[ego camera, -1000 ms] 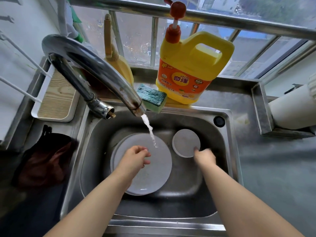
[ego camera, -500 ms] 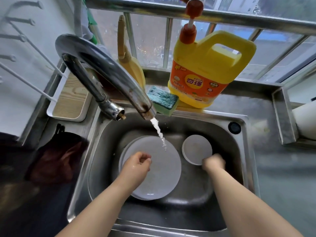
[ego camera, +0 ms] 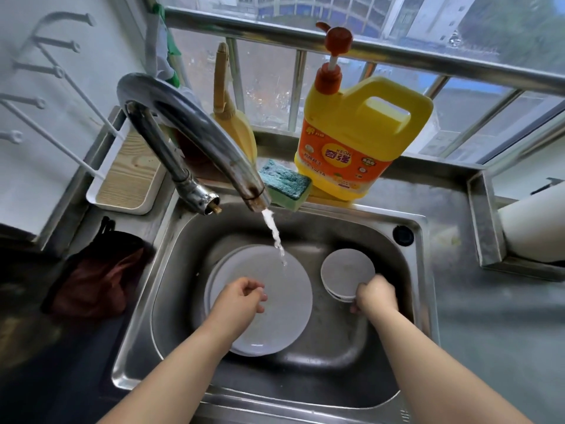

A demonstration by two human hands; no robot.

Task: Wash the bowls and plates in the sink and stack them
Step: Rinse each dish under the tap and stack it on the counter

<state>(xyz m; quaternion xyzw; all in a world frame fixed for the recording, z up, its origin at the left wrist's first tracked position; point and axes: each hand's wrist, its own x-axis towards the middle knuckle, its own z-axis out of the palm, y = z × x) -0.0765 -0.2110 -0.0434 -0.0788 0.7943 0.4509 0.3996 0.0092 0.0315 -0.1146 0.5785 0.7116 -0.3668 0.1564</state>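
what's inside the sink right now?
In the sink: a stack of large plates on the left under the left hand, and stacked small bowls gripped by the right hand. Water runs in. The drain is covered.

yellow detergent jug (ego camera: 363,139) with orange label reading "KEON" and "奇强", smaller label print too small to read

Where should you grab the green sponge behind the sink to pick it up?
Probably by its two long sides, coming down from above and the front. The sponge lies flat on the ledge behind the sink, scrubby face up, with the yellow soap bottle close on its right and the tap on its left. The left hand is nearer and holds nothing.
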